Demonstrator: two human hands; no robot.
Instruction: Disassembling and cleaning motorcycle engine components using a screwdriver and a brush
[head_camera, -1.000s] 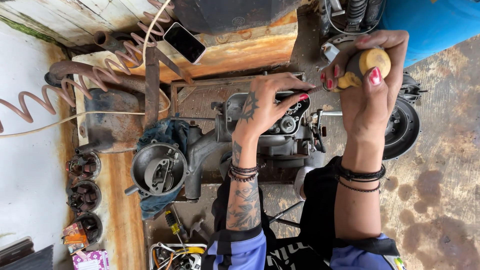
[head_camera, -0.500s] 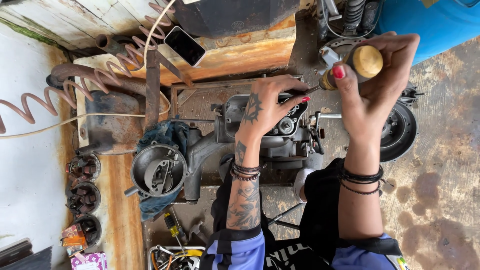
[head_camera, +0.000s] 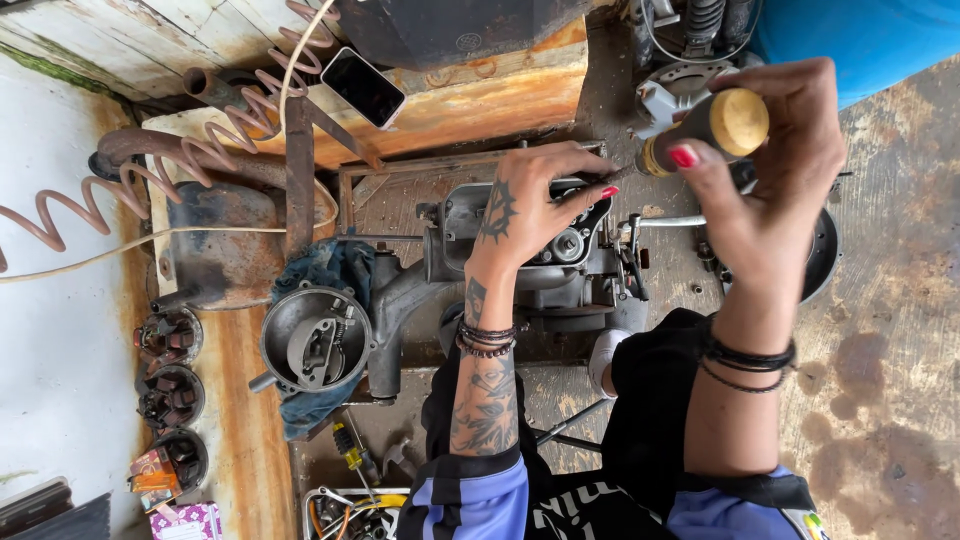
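A screwdriver (head_camera: 705, 125) is pinched in the right hand (head_camera: 775, 170). The engine (head_camera: 560, 250) is touched by the left hand (head_camera: 525, 205), fingers spread. Tools are kept in a basket (head_camera: 318, 500).

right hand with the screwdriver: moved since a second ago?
Yes. The right hand and screwdriver rose toward the top of the view, away from the round grey cover.
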